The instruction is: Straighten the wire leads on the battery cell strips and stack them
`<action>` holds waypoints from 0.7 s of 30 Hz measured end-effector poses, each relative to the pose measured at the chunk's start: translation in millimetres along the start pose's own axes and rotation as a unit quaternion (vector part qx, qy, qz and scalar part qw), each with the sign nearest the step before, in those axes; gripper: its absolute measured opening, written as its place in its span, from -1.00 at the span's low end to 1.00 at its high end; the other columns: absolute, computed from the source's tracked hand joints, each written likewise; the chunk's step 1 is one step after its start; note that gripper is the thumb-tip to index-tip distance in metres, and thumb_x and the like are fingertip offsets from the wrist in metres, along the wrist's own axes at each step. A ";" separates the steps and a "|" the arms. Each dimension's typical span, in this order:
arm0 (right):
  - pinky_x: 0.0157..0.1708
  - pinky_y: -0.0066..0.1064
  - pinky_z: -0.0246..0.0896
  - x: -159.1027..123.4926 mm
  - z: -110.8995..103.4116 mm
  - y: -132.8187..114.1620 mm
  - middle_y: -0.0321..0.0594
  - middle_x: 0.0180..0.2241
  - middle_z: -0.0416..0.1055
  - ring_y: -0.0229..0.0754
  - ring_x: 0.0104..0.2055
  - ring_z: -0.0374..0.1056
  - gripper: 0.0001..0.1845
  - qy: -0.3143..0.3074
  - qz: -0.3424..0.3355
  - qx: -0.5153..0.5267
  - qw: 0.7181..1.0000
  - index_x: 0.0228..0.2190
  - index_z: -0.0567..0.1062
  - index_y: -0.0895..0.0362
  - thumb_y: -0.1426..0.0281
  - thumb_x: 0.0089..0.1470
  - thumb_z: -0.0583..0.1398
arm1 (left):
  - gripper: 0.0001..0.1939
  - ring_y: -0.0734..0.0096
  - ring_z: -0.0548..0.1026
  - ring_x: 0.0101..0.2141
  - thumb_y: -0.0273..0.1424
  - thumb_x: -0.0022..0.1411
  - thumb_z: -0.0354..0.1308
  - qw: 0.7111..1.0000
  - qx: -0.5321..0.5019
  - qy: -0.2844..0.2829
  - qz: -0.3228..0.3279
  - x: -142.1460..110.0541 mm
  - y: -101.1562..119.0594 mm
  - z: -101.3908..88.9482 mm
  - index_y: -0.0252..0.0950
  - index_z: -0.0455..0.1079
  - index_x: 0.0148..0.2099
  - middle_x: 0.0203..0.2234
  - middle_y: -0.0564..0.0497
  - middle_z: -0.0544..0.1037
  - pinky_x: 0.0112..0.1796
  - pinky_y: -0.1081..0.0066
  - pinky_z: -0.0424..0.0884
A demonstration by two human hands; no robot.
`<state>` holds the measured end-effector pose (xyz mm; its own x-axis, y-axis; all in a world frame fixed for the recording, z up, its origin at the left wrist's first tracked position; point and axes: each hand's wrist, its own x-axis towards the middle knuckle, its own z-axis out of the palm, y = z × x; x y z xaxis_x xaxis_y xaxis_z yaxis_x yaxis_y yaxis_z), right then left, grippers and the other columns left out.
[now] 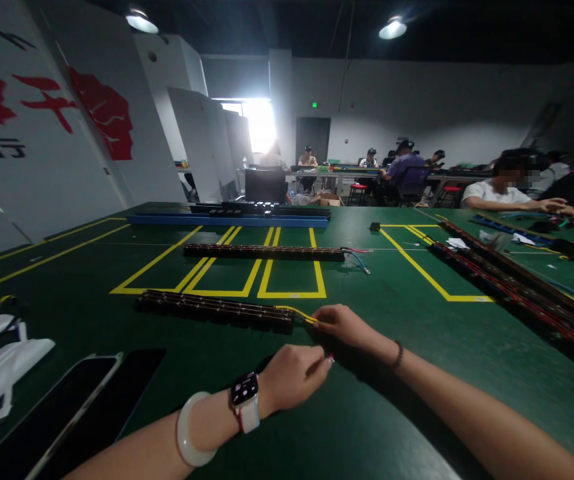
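Observation:
In the head view my right hand [344, 327] pinches yellow wires [294, 310] close to where they leave the right end of a long dark slotted bar [217, 311]. The bar lies flat on the green table [387, 400]. Nearer to me, below that end, my left hand [291, 377] is closed with thumb and fingertips together; whatever it may hold is too small to make out. Beyond the first bar lies a second dark bar [267, 253], with red and blue wires [359, 257] at its right end.
Yellow tape outlines [291, 295] mark the table. A blue rail [227, 219] lies at the back. Long wired strips [527, 293] stretch along the right. Dark flat panels [87, 400] and a white lamp-like object [7, 373] are at the left. A co-worker [507, 187] sits at the far right.

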<state>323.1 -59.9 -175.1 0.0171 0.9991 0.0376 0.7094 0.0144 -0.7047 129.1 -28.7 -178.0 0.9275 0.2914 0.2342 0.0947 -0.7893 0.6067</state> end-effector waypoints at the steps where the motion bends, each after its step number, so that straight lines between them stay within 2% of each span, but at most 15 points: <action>1: -0.34 -0.50 0.17 -1.6 -0.3 -3.7 -0.21 -0.31 0.46 -0.29 -0.33 0.34 -0.77 0.018 -0.017 -0.027 0.999 -0.24 0.53 0.19 0.37 0.10 0.14 | -0.57 0.54 0.32 -0.54 -0.15 0.34 -0.20 0.995 -0.088 -0.016 -0.051 2.1 -0.6 0.3 -0.35 0.25 -0.39 -0.55 0.03 0.35 -0.50 0.48 0.13; 2: -0.33 -0.51 0.16 -3.3 -0.6 -7.7 -0.21 -0.31 0.46 -0.30 -0.32 0.34 -0.78 0.039 -0.039 -0.061 0.997 -0.25 0.53 0.18 0.39 0.11 0.13 | -0.55 0.51 0.36 -0.53 -0.10 0.33 -0.22 0.977 -0.185 -0.030 -0.101 4.4 -1.6 0.9 -0.35 0.24 -0.35 -0.53 0.02 0.35 -0.54 0.50 0.16; 3: -0.31 -0.50 0.15 -5.1 -0.7 -11.7 -0.21 -0.31 0.46 -0.30 -0.31 0.34 -0.79 0.060 -0.063 -0.102 0.991 -0.25 0.54 0.17 0.41 0.12 0.12 | -0.54 0.46 0.40 -0.52 -0.06 0.32 -0.23 0.947 -0.284 -0.036 -0.144 7.0 -2.7 1.9 -0.36 0.24 -0.30 -0.51 0.00 0.36 -0.56 0.50 0.20; 6: -0.27 -0.43 0.09 -11.3 0.3 -22.7 -0.24 -0.34 0.44 -0.30 -0.32 0.31 -0.79 0.101 -0.123 -0.252 0.954 -0.22 0.53 0.10 0.44 0.14 0.11 | -0.56 0.31 0.50 -0.41 -0.07 0.31 -0.19 0.833 -0.513 -0.005 -0.206 13.4 -5.2 4.0 -0.38 0.20 -0.14 -0.40 -0.08 0.42 -0.51 0.41 0.37; 9: -0.27 -0.35 0.05 -18.1 5.3 -30.0 -0.20 -0.36 0.40 -0.24 -0.33 0.26 -0.78 0.109 -0.172 -0.402 0.893 -0.17 0.49 0.14 0.40 0.12 0.17 | -0.61 0.28 0.52 -0.29 -0.15 0.33 -0.14 0.738 -0.635 0.010 -0.227 15.8 -5.0 3.1 -0.40 0.20 -0.05 -0.24 -0.18 0.45 -0.29 0.29 0.45; 12: -0.30 -0.32 0.05 -24.0 13.6 -32.9 -0.15 -0.34 0.36 -0.20 -0.32 0.22 -0.73 0.126 -0.230 -0.495 0.828 -0.14 0.45 0.25 0.42 0.10 0.18 | -0.67 0.30 0.51 -0.25 -0.19 0.32 -0.09 0.670 -0.697 0.031 -0.253 16.1 -5.6 1.6 -0.35 0.21 -0.06 -0.23 -0.14 0.47 -0.16 0.20 0.42; 14: -0.32 -0.31 0.05 -26.8 20.2 -33.8 -0.15 -0.36 0.34 -0.19 -0.34 0.19 -0.75 0.139 -0.253 -0.525 0.801 -0.17 0.45 0.29 0.45 0.10 0.16 | -0.73 0.33 0.50 -0.25 -0.22 0.31 -0.04 0.641 -0.718 0.057 -0.265 17.0 -7.3 1.5 -0.33 0.23 -0.11 -0.27 -0.09 0.48 -0.14 0.20 0.41; 16: -0.32 -0.31 0.05 -28.8 26.4 -35.1 -0.13 -0.34 0.33 -0.18 -0.34 0.18 -0.79 0.142 -0.263 -0.537 0.789 -0.22 0.47 0.29 0.48 0.08 0.16 | -0.79 0.39 0.49 -0.29 -0.27 0.30 -0.01 0.627 -0.726 0.081 -0.272 18.7 -8.9 1.6 -0.34 0.24 -0.19 -0.32 -0.04 0.47 -0.18 0.26 0.42; 18: -0.32 -0.32 0.05 -30.5 30.9 -37.6 -0.12 -0.34 0.33 -0.18 -0.34 0.17 -0.82 0.133 -0.259 -0.541 0.789 -0.26 0.47 0.29 0.49 0.05 0.17 | -0.84 0.45 0.48 -0.37 -0.34 0.30 0.00 0.622 -0.723 0.103 -0.284 20.5 -9.6 1.4 -0.34 0.24 -0.25 -0.39 0.00 0.46 -0.25 0.34 0.43; 21: -0.33 -0.31 0.03 -33.6 31.4 -44.7 -0.13 -0.37 0.31 -0.18 -0.36 0.16 -0.82 0.122 -0.228 -0.534 0.805 -0.27 0.47 0.28 0.48 0.03 0.18 | -0.88 0.49 0.46 -0.44 -0.41 0.30 -0.01 0.616 -0.719 0.120 -0.297 22.3 -8.8 0.7 -0.35 0.25 -0.29 -0.45 0.02 0.44 -0.35 0.43 0.40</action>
<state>268.7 -92.9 -167.2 -0.3701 0.8604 0.3504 0.8807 0.2050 0.4270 149.2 -15.6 -178.6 0.7870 0.5061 -0.3527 -0.1876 0.7411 0.6446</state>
